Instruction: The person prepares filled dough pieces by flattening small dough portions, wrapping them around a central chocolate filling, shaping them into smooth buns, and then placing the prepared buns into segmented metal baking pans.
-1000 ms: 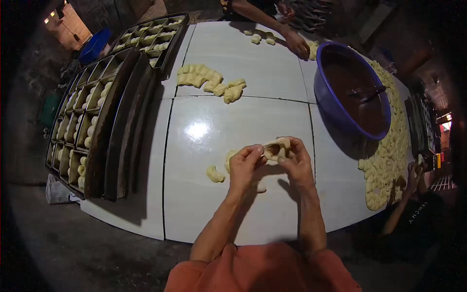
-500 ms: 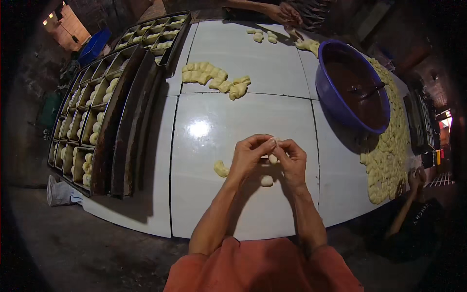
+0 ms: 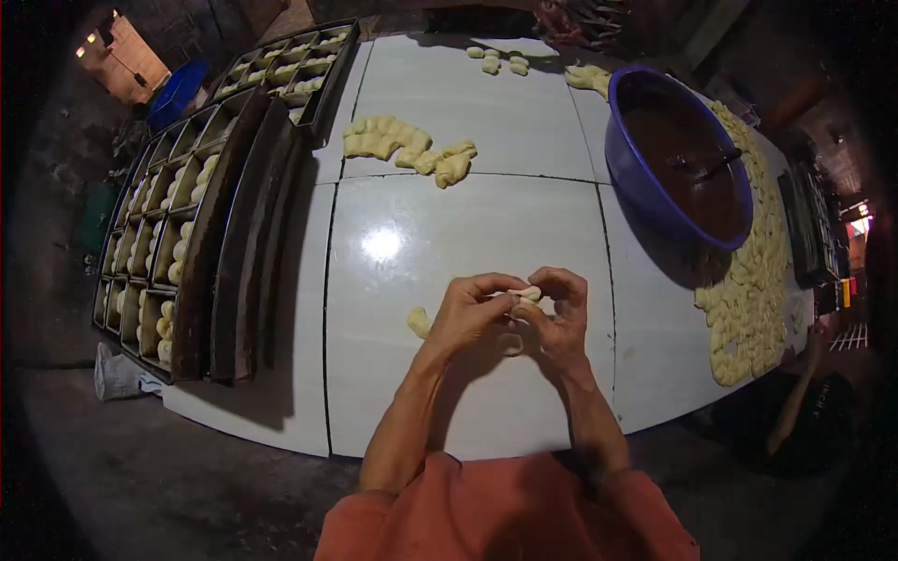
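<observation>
Both my hands meet over the white tabletop near its front edge, working one small piece of pale dough [image 3: 530, 294]. My left hand [image 3: 475, 310] pinches the piece from its left side with thumb and fingers. Around its other side curl the fingers and thumb of my right hand [image 3: 561, 316]. Just left of my left wrist lies a loose lump of yellowish dough [image 3: 418, 323], partly covered by the hand. Below the fingers a small round dough piece [image 3: 511, 344] rests on the table, in shadow and partly hidden.
Divided metal trays [image 3: 154, 229] holding dough balls stand at the left. A purple basin [image 3: 621, 154] of brown filling, with a utensil in it, sits at right beside a sheet of dough pieces [image 3: 748, 318]. More dough [image 3: 388, 140] lies farther back. A person's arm [image 3: 793, 397] shows at lower right.
My fingers have shifted on the dough, which now shows as a small folded piece between them. The other person's forearm at the top has gone from view.
</observation>
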A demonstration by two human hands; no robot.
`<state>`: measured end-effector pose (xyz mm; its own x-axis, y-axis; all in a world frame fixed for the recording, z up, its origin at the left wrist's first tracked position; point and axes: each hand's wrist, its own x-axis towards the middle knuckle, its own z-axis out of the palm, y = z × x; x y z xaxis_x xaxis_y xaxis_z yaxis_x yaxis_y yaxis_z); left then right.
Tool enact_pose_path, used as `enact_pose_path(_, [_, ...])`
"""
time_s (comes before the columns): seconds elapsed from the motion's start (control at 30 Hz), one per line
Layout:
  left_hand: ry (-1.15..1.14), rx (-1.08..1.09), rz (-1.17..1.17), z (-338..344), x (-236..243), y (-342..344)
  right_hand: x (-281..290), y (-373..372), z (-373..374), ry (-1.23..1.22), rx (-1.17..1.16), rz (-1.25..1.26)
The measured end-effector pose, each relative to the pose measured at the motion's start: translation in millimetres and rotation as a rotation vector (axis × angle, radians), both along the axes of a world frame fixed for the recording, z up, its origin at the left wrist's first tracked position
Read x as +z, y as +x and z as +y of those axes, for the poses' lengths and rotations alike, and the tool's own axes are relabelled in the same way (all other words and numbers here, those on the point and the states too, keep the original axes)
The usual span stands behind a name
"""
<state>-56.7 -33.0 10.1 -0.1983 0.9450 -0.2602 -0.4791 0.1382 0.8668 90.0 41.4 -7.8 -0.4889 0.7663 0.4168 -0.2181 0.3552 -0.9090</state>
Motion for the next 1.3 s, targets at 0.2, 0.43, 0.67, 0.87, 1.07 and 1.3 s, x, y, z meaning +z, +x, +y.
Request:
enact_pose_path(0.2, [0.028,-0.048,0.088,-9,-9,18,-24,3,3,0.359,-0.244,-0.056])
enact_pose_path(0.43, [-0.074,0.074,0.085,-9,-13,26,-18,16,2,0.090,-0.173,-0.318])
enact_pose_path(0.67, [-0.213,0.059,-0.066,-20,-9,23,12,33,-14,0.016,0.112,-0.380])
enact_pose_path(0.87, [-0.416,0.425,0.818,-53,-18,-9,-3,28,-1,-0.074,0.105,-0.761])
enact_pose_path(1.07, [-0.223,0.372,1.285,-46,-31,-14,11,-43,10,0.140,0.075,-0.819])
enact_pose_path(1.3, [-0.289,0.342,1.300,-47,-41,-8,3,-63,28,0.207,0.385,-0.812])
